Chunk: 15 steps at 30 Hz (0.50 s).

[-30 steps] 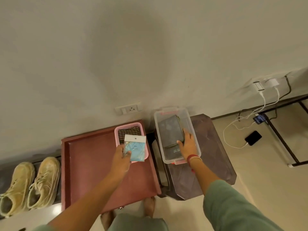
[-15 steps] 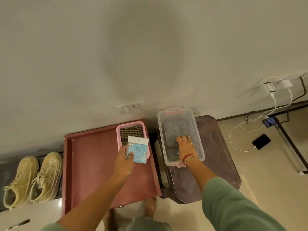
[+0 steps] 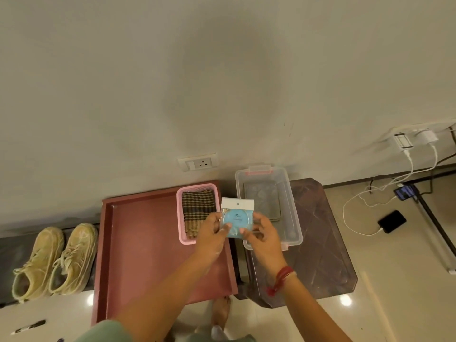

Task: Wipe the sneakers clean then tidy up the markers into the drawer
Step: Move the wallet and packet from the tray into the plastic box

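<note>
A small clear packet with a white header and a blue pad inside (image 3: 237, 218) hangs above the gap between the two tables. My left hand (image 3: 213, 232) pinches its left edge and my right hand (image 3: 261, 233) pinches its right edge. Two dirty beige sneakers (image 3: 55, 260) stand side by side on a dark ledge at the far left. A black marker (image 3: 28, 327) lies on the floor at the bottom left. The red tray-like drawer (image 3: 138, 243) lies open below my left arm.
A pink basket (image 3: 180, 213) with a checked cloth stands at the drawer's back right. A clear plastic box (image 3: 291, 208) holding a grey folded cloth sits on a dark side table (image 3: 320, 243). Chargers, cables and phones lie at the right. My bare feet are below.
My right hand left the clear box and came over to take the packet's right edge. The packet moved right, from over the pink basket to between the basket and box.
</note>
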Motion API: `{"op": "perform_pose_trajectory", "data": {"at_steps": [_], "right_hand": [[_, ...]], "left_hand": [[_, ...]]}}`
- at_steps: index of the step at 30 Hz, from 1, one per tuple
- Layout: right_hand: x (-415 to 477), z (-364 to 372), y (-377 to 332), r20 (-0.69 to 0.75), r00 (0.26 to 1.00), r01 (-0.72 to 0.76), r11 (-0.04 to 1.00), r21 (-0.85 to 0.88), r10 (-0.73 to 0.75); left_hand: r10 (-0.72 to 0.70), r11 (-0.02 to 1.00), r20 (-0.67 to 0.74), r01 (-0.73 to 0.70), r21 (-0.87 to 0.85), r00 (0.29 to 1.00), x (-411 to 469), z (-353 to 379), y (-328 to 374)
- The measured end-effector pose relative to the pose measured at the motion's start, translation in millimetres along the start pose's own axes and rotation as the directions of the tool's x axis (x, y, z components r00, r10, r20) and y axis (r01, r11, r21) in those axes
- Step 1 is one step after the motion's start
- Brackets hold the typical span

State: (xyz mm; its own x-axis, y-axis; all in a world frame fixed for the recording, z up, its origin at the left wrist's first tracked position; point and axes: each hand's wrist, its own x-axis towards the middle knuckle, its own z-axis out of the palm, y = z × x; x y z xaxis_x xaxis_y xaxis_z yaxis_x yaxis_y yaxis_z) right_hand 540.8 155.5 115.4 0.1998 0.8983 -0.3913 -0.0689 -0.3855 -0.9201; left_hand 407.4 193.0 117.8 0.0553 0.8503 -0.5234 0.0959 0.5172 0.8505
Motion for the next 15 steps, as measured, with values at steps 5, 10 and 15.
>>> {"op": "perform_pose_trajectory", "data": {"at_steps": [5,10,15], "right_hand": [[33,-21,-3,-0.344,0.938,-0.027,0.999,0.039,0.039],[100,-49,13,-0.306,0.951,-0.113,0.970,-0.216,0.043],[113,-40,37,-0.245,0.963,-0.145,0.555,-0.819,-0.109]], "left_hand": [[0.043,0.985,-0.033,-0.037,0.168,0.999,3,2,-2],[-0.012,0.964,-0.084,0.034,0.263,0.996,4,-22,-17],[-0.047,0.952,-0.136,0.086,0.294,0.990,-3,-43,-32]]}}
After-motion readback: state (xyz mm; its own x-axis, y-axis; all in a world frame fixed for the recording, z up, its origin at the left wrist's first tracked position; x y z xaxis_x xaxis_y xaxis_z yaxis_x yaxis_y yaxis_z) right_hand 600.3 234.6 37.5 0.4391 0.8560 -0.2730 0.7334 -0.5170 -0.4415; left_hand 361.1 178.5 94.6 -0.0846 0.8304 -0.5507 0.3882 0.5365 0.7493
